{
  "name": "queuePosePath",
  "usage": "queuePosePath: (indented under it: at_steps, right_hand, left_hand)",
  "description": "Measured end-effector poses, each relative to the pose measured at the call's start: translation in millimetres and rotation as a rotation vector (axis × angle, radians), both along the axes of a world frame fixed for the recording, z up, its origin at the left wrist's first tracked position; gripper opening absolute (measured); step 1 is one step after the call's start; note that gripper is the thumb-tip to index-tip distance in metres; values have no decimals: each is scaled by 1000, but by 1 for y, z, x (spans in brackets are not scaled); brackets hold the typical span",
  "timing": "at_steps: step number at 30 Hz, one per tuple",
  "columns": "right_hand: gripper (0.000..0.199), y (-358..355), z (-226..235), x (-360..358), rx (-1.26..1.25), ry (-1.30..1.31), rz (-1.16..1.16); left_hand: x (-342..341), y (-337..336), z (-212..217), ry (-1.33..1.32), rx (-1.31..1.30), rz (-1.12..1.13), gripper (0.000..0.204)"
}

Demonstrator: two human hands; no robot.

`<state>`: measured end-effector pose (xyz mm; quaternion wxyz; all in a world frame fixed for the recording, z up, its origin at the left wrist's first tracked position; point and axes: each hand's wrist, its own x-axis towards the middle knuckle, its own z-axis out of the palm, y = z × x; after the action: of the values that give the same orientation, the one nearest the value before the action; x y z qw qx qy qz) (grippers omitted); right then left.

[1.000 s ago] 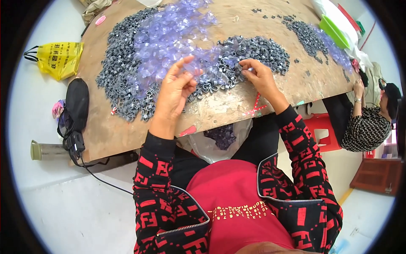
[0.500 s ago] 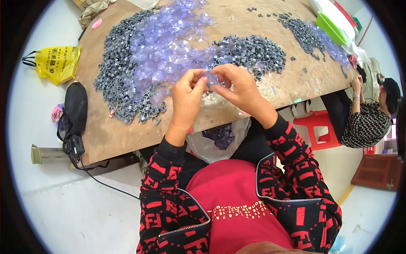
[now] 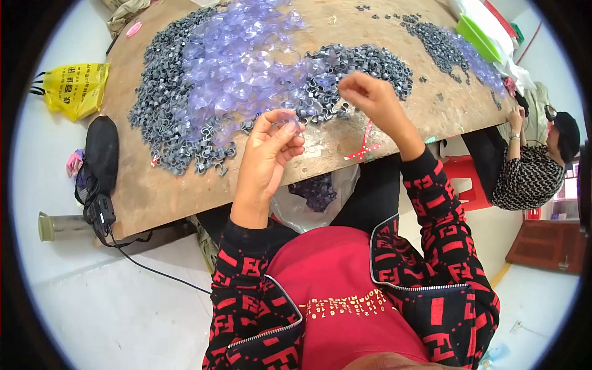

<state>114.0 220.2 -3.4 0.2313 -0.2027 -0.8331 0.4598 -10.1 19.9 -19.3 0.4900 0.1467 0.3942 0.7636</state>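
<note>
Pale floor surrounds a brown wooden desk [image 3: 160, 191] whose near edge curves across the view. On the desk lies a wide heap of small grey plastic clips [image 3: 166, 92], and over its middle a pile of clear violet suction cups [image 3: 234, 55] is spread. A smaller heap of the same grey clips [image 3: 441, 43] lies at the far right, next to a green tray [image 3: 478, 37].

The left hand [image 3: 268, 154] is raised above the near edge of the desk, fingers curled together, pinching a clear suction cup [image 3: 290, 123] between thumb and fingertips. The right hand [image 3: 367, 92] hovers over the right end of the big grey heap, its fingers drawn together; whether it holds a clip cannot be told. The two hands are apart.

Below the desk edge, between the person's knees, a clear plastic bag [image 3: 314, 197] holds more of the dark pieces. On the floor at the left lie a yellow plastic bag [image 3: 74, 89], a black pouch [image 3: 102, 151] with a cable, and a cylinder-shaped bottle [image 3: 58, 226] on its side. At the right another person [image 3: 536, 166] in a patterned top sits by a red stool [image 3: 462, 179].
</note>
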Motion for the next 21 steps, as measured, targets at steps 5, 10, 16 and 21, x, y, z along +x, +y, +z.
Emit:
queuePosePath:
  at_steps: [5, 10, 16, 21]
  right_hand:
    - [23, -11, -21, 20, 476, -210, 33]
    - [24, -8, -39, 25, 198, -131, -41]
    - [21, -15, -18, 25, -527, 114, 83]
    - [16, -39, -9, 21, -579, 177, 163]
  left_hand:
    - [1, -1, -6, 34, 7, -48, 18]
    - [7, 2, -8, -48, 103, -130, 16]
    - [17, 5, -12, -112, 72, -131, 16]
    - [32, 13, -9, -2, 65, -77, 14]
